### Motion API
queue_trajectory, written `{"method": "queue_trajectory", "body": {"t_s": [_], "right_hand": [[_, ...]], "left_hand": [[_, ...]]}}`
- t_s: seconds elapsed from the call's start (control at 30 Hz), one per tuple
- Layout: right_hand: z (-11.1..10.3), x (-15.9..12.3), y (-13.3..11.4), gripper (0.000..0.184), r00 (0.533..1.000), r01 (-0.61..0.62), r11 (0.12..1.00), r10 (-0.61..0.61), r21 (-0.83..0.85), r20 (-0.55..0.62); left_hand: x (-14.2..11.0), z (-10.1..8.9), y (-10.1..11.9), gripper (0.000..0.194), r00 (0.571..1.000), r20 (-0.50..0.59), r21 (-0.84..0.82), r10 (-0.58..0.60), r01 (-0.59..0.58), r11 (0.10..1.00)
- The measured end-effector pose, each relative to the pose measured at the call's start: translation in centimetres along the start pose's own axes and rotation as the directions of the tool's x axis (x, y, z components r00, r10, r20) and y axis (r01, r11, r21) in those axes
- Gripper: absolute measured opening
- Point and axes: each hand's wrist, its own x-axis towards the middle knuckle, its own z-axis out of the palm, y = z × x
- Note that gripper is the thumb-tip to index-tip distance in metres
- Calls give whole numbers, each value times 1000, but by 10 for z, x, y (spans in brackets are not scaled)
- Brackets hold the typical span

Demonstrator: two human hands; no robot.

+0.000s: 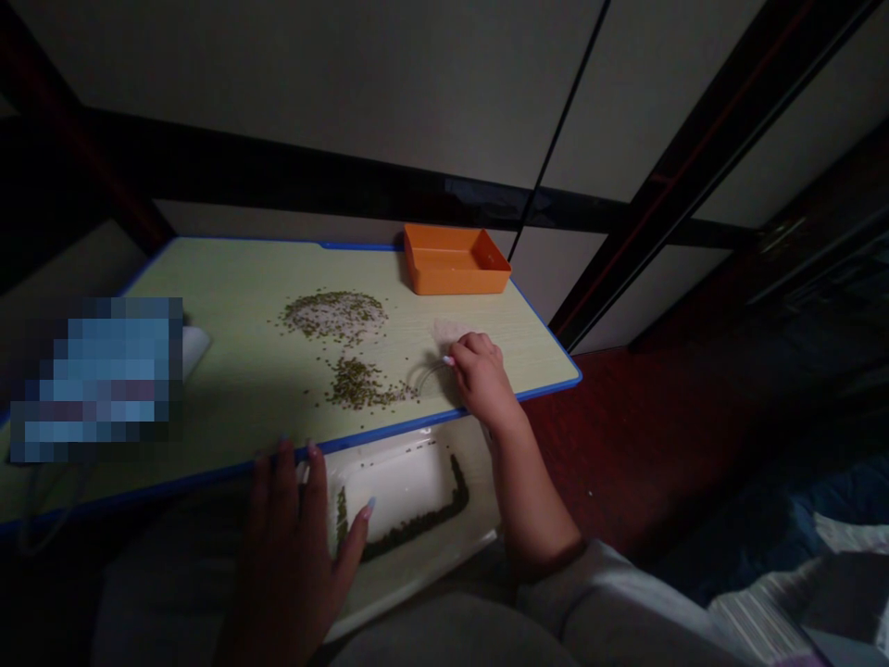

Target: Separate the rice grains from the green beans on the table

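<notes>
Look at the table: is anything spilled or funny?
A bit: small green grains lie loose on the table in two patches with strays around them, while others sit inside the white tray. That could be deliberate.

We see two bare hands, the left hand (pixel 295 556) and the right hand (pixel 479 375). On the left hand, the thumb nail (pixel 370 506) is long and looks pale blue to us, and one finger nail (pixel 312 450) looks pale pink. On the right hand we spot a pinkish-white nail (pixel 448 360). The right arm (pixel 534 496) is bare up to a loose, light grey sleeve (pixel 604 588) with soft folds. We see plain grey clothes (pixel 451 635) too. It is too dark for us to make out the left sleeve.
</notes>
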Motion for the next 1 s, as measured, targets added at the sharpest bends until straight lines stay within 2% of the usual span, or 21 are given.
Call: {"method": "queue_trajectory", "body": {"t_s": [0.33,1.0], "right_hand": [[-2,0,1,22,996,48,990,-58,132,72],[-2,-3,6,24,995,81,987,-87,137,41]], "left_hand": [[3,-1,2,85,1000,4,-21,-5,5,1000],[3,-2,4,88,1000,7,-26,-4,4,1000]]}}
